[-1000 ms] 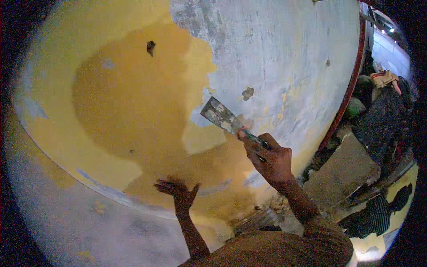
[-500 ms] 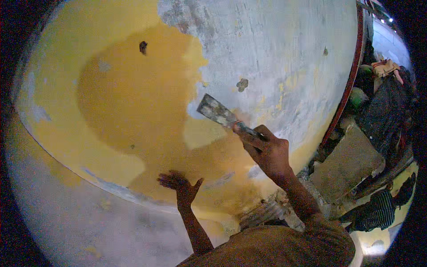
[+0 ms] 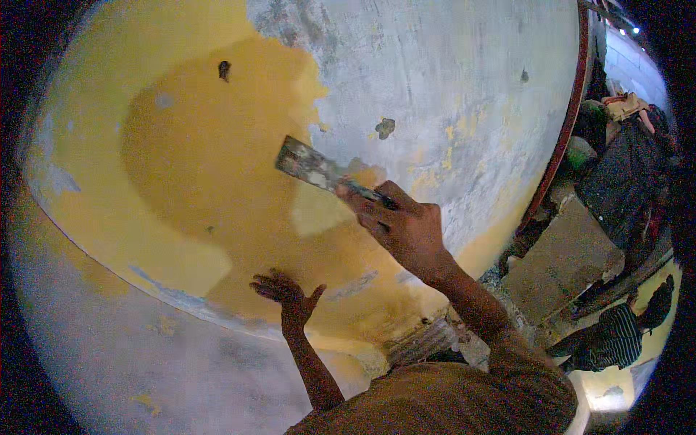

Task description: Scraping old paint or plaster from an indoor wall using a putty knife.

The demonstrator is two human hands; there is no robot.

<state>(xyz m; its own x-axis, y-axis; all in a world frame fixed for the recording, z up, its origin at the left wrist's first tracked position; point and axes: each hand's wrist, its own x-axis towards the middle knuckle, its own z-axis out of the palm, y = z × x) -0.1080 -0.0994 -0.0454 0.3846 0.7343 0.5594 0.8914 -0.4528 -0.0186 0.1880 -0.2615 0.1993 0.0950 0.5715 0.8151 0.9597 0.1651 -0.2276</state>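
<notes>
My right hand [image 3: 406,221] is closed round the handle of a scraper [image 3: 308,164] with a flat, paint-smeared blade. The blade points up and left over the yellow paint, close to its ragged border with the bare grey plaster; whether it touches I cannot tell. Lower left, my left hand [image 3: 288,293] has its fingers spread and holds nothing, at or close to the wall. The wall [image 3: 435,80] is grey and scraped on the right, with yellow paint [image 3: 174,196] on the left. Shadow darkens much of the yellow.
A dark red strip [image 3: 557,159] edges the wall on the right. Beyond it lie a brown board [image 3: 562,264], dark sheeting [image 3: 627,188] and heaped items. Another person in a striped top [image 3: 616,337] is at the lower right. Rubble [image 3: 471,341] lies near my right forearm.
My right hand and the scraper have moved left and slightly up, from the grey plaster's edge onto the yellow paint. My left hand is nearly where it was, still spread.
</notes>
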